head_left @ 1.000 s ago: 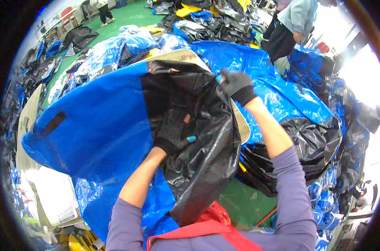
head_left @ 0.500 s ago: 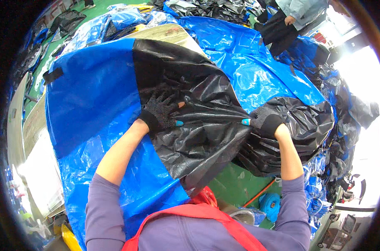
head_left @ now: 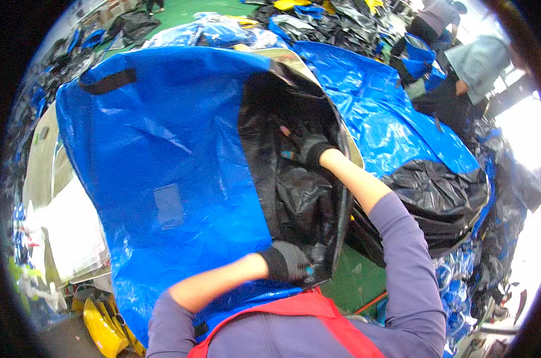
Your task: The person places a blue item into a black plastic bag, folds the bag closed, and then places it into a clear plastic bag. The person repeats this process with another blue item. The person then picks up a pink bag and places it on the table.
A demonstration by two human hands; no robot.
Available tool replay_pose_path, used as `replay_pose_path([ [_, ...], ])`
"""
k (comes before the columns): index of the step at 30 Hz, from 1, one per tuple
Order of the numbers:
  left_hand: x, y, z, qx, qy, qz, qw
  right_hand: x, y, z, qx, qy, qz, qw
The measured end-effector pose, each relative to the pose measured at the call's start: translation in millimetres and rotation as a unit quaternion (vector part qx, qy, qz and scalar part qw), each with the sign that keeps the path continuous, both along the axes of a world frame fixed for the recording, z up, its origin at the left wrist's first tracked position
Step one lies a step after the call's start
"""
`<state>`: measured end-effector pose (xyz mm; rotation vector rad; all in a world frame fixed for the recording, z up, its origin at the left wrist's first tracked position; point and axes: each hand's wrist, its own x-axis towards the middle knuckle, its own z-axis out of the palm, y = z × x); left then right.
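Note:
A large blue-and-black tarpaulin (head_left: 181, 137) lies spread before me, its black right part folded up into a raised rim. Within that black part is my right hand (head_left: 309, 146), in a dark dotted glove; its thumb and index finger are apart, and the other fingers are partly lost in the dark. At the near end of the same black part, my left hand (head_left: 287, 261) is closed on the material with its fingers curled. A black strip (head_left: 109, 82) crosses the far left corner of the tarpaulin, and a pale blue rectangular patch (head_left: 168, 206) sits lower down.
To the right lies another blue sheet (head_left: 366, 101) with a bunched black end (head_left: 440, 194). Heaps of black and blue plastic (head_left: 342, 30) stand at the back. Two people work at the far right, one in a pale blue-grey top (head_left: 479, 62). Yellow material (head_left: 103, 325) lies lower left.
My right hand has gone left and up into the black part, its earlier pinch loosened. My left hand has come down and right to the near end. The black part is now folded up.

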<state>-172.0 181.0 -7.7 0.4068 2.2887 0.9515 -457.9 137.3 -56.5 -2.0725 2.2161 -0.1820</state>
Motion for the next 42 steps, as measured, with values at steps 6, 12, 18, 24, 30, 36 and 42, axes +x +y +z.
replay_pose_path([
  [6, 24, -188, 5, -0.333, 0.372, 0.356, 0.79, 58, -21, 75, 0.118, 0.186, -0.074, 0.973],
  [12, 31, -210, -58, -0.329, 0.353, 0.346, 0.805, 6, -55, 124, -0.064, -0.231, -0.197, 0.951],
  [18, 29, -225, -39, -0.337, 0.402, 0.336, 0.782, 4, -92, 118, -0.395, 0.087, 0.053, 0.913],
  [24, 118, -366, 44, -0.48, 0.471, 0.656, 0.343, -30, -120, 112, -0.122, 0.009, -0.213, 0.969],
  [30, 223, -490, 20, 0.071, 0.276, 0.681, 0.675, -60, -116, 88, -0.222, -0.098, -0.135, 0.961],
  [36, 158, -397, 54, -0.36, 0.494, 0.687, 0.394, -60, -127, 92, -0.212, -0.037, -0.087, 0.973],
  [42, 0, -268, -23, -0.315, 0.46, 0.228, 0.798, 20, -112, 144, -0.143, 0.074, -0.088, 0.983],
])
